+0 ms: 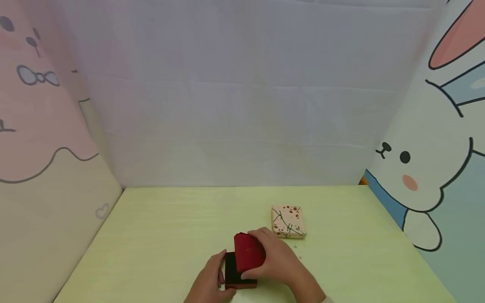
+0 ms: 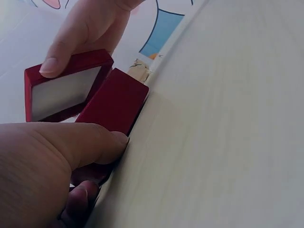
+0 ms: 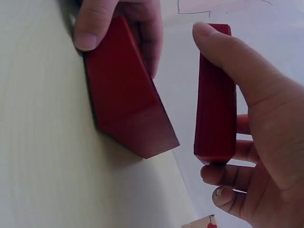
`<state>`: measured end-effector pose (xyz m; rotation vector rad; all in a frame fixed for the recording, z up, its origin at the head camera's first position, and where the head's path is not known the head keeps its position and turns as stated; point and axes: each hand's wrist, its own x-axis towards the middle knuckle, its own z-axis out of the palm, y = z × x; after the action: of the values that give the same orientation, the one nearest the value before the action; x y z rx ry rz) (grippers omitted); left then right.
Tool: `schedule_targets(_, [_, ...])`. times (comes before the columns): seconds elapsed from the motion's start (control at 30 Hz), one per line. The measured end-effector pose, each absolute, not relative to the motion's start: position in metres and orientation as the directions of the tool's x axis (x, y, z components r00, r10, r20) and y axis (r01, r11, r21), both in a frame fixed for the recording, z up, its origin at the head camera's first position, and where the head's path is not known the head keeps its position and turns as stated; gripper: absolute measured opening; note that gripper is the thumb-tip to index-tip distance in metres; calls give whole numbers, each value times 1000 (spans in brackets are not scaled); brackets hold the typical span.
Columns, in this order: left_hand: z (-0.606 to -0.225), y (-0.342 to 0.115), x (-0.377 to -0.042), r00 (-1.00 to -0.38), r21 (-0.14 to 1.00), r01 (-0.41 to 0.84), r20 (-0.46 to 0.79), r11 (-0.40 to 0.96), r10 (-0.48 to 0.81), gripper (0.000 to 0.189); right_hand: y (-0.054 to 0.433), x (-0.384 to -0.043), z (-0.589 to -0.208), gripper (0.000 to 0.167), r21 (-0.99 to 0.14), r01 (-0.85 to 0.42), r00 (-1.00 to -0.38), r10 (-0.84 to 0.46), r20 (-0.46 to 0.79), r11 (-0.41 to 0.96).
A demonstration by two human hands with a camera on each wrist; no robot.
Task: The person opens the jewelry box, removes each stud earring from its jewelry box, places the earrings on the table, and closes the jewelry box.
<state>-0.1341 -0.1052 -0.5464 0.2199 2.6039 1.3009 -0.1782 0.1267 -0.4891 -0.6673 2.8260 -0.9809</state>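
Note:
Low on the table, a red box base (image 1: 232,271) with a dark top side rests in front of me. My left hand (image 1: 207,280) grips it from the left, thumb on the near side and fingers round the far side. Just above and right of it, a red lid (image 1: 248,252) is raised and tilted in my right hand (image 1: 276,261). The left wrist view shows the pale inside of the lid (image 2: 92,58) beside the base (image 2: 114,99). In the right wrist view, a gap separates the lid (image 3: 216,114) from the base (image 3: 123,90).
A small square box (image 1: 289,221) with a floral pattern lies beyond my right hand. The pale yellow table (image 1: 170,227) ends at a white backdrop (image 1: 242,105). Printed cloth panels with cartoon figures, one a rabbit (image 1: 420,168), flank both sides.

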Motion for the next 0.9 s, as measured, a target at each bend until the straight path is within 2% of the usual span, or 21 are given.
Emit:
schedule_targets(0.23, [-544, -107, -136, -967, 798, 15, -140, 602, 211, 101, 123, -178, -498, 90, -612, -375, -889, -458, 23, 696])
schedule_targets(0.9, [-547, -106, -135, -971, 792, 64, -91, 607, 220, 100, 118, -172, -497, 85, -576, -385, -866, -498, -43, 721])
